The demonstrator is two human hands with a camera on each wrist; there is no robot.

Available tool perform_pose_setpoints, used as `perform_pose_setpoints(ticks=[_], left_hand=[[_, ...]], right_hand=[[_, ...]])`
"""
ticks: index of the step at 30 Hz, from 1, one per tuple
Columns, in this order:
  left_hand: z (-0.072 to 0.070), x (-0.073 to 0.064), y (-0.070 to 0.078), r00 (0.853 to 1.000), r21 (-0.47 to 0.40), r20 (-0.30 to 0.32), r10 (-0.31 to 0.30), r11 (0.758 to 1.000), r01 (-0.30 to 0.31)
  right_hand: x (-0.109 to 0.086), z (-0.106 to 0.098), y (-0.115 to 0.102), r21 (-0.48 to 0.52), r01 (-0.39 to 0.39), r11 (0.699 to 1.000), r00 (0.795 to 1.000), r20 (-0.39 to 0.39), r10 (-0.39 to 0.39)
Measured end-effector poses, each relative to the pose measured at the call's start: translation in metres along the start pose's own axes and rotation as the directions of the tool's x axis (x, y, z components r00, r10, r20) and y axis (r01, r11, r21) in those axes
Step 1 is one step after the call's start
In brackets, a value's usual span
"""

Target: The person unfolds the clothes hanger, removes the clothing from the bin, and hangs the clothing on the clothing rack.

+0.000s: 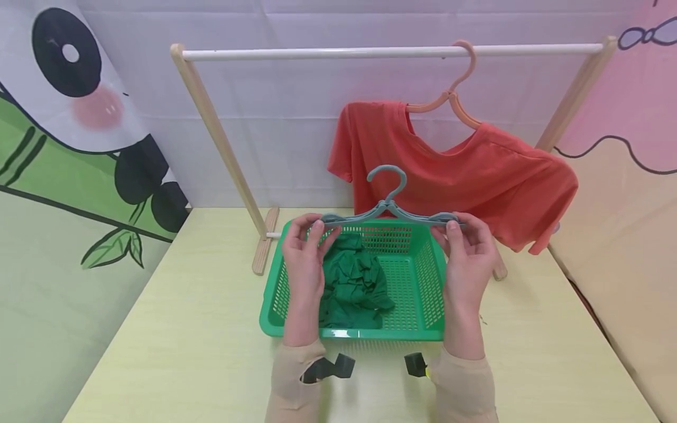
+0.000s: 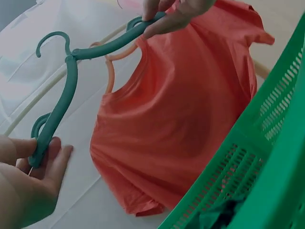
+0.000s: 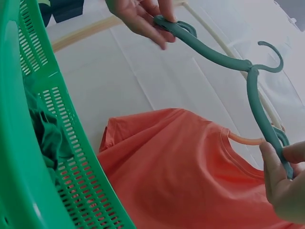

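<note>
A blue-green clothes hanger (image 1: 388, 207) is held up level over the basket, its hook pointing upward. My left hand (image 1: 305, 252) pinches one end of it between thumb and fingers. The other end is pinched the same way by my right hand (image 1: 468, 258). Both wrist views show the hanger (image 2: 59, 107) with its two arms spread and a hand at each tip. Below lies a crumpled dark green garment (image 1: 354, 282), in the left part of the green plastic basket (image 1: 351, 333).
Behind the basket stands a rack with a white rod (image 1: 317, 54) and wooden posts (image 1: 219, 138). A red T-shirt (image 1: 439, 161) hangs from it on an orange hanger (image 1: 465, 64), to the right. The pale table (image 1: 174, 329) extends around the basket.
</note>
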State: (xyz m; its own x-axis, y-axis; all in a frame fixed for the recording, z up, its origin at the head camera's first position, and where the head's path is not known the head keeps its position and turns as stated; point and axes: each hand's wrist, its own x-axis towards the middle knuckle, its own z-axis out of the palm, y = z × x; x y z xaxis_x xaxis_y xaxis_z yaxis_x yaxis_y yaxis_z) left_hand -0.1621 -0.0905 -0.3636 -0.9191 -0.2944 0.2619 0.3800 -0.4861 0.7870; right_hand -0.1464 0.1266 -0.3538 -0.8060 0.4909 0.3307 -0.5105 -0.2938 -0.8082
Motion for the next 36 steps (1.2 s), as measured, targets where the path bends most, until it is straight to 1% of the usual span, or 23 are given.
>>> perform_pose_setpoints(ticks=[1,2,3,4,6,7,8,9,10,11,13,16,18,21,23,24,25,27,29,31,33,35,36], left_hand=[[-0.002,0.0,0.001,1.0,0.067,0.018,-0.006,0.998,0.005],[-0.005,0.001,0.001,0.999,0.151,0.04,-0.011,0.988,0.005],[-0.008,0.002,0.002,0.998,0.245,0.063,-0.015,0.969,-0.001],[-0.011,0.003,0.004,0.996,0.341,0.09,-0.016,0.94,-0.015],[-0.016,0.003,0.007,0.988,0.517,0.154,-0.008,0.853,-0.074],[-0.018,0.003,0.009,0.982,0.593,0.189,0.001,0.797,-0.115],[-0.02,0.003,0.011,0.974,0.65,0.228,0.01,0.743,-0.16],[-0.02,0.003,0.012,0.964,0.685,0.266,0.016,0.7,-0.201],[-0.021,0.003,0.013,0.953,0.706,0.302,0.018,0.668,-0.236],[-0.02,0.002,0.014,0.943,0.719,0.334,0.015,0.643,-0.264],[-0.019,0.0,0.015,0.924,0.739,0.382,0.0,0.601,-0.305],[-0.016,-0.001,0.016,0.906,0.758,0.423,-0.034,0.56,-0.333],[-0.014,-0.001,0.015,0.894,0.767,0.446,-0.036,0.529,-0.362],[-0.014,-0.002,0.013,0.878,0.758,0.478,-0.017,0.514,-0.403],[-0.014,-0.001,0.012,0.874,0.749,0.486,0.005,0.512,-0.42],[-0.015,-0.001,0.012,0.874,0.751,0.485,0.013,0.507,-0.424],[-0.015,-0.001,0.012,0.874,0.751,0.486,0.019,0.502,-0.429],[-0.016,-0.001,0.012,0.873,0.758,0.487,0.015,0.49,-0.431],[-0.017,-0.001,0.013,0.872,0.766,0.49,-0.003,0.478,-0.429],[-0.018,-0.001,0.014,0.865,0.773,0.501,-0.028,0.463,-0.433],[-0.018,-0.001,0.014,0.855,0.776,0.516,-0.054,0.451,-0.441],[-0.019,0.0,0.014,0.843,0.773,0.534,-0.072,0.446,-0.451],[-0.02,0.0,0.014,0.837,0.77,0.542,-0.075,0.444,-0.459]], right_hand=[[0.001,-0.001,0.0,-0.006,-0.007,1.0,1.0,0.002,0.007],[0.001,-0.003,-0.001,-0.01,-0.015,1.0,1.0,0.006,0.015],[0.002,-0.004,-0.002,-0.011,-0.019,1.0,1.0,0.012,0.019],[0.003,-0.005,-0.003,-0.019,-0.019,1.0,1.0,0.019,0.019],[0.004,-0.008,-0.005,-0.026,-0.019,0.999,0.999,0.029,0.02],[0.005,-0.008,-0.006,-0.036,-0.02,0.999,0.999,0.033,0.021],[0.005,-0.009,-0.006,-0.05,-0.022,0.998,0.999,0.035,0.024],[0.005,-0.009,-0.007,-0.068,-0.026,0.997,0.999,0.037,0.028],[0.004,-0.009,-0.006,-0.086,-0.032,0.996,0.999,0.041,0.036],[0.004,-0.008,-0.006,-0.096,-0.039,0.995,0.998,0.047,0.043],[0.002,-0.008,-0.004,-0.122,-0.056,0.991,0.996,0.066,0.065],[0.0,-0.007,-0.002,-0.143,-0.069,0.987,0.991,0.101,0.084],[-0.002,-0.006,0.0,-0.155,-0.065,0.986,0.988,0.131,0.085],[-0.004,-0.005,0.0,-0.196,-0.047,0.979,0.985,0.152,0.078],[-0.005,-0.005,-0.001,-0.299,0.002,0.954,0.985,0.165,0.049],[-0.005,-0.006,-0.001,-0.365,0.032,0.93,0.985,0.17,0.033],[-0.006,-0.007,-0.001,-0.438,0.071,0.896,0.984,0.18,0.01],[-0.006,-0.008,-0.002,-0.574,0.165,0.802,0.976,0.213,-0.048],[-0.005,-0.009,-0.002,-0.655,0.272,0.705,0.956,0.269,-0.118],[-0.005,-0.009,-0.003,-0.694,0.352,0.628,0.932,0.323,-0.165],[-0.005,-0.009,-0.005,-0.707,0.399,0.584,0.911,0.376,-0.168],[-0.007,-0.008,-0.007,-0.715,0.425,0.555,0.894,0.428,-0.134],[-0.007,-0.007,-0.008,-0.72,0.424,0.549,0.889,0.447,-0.101]])
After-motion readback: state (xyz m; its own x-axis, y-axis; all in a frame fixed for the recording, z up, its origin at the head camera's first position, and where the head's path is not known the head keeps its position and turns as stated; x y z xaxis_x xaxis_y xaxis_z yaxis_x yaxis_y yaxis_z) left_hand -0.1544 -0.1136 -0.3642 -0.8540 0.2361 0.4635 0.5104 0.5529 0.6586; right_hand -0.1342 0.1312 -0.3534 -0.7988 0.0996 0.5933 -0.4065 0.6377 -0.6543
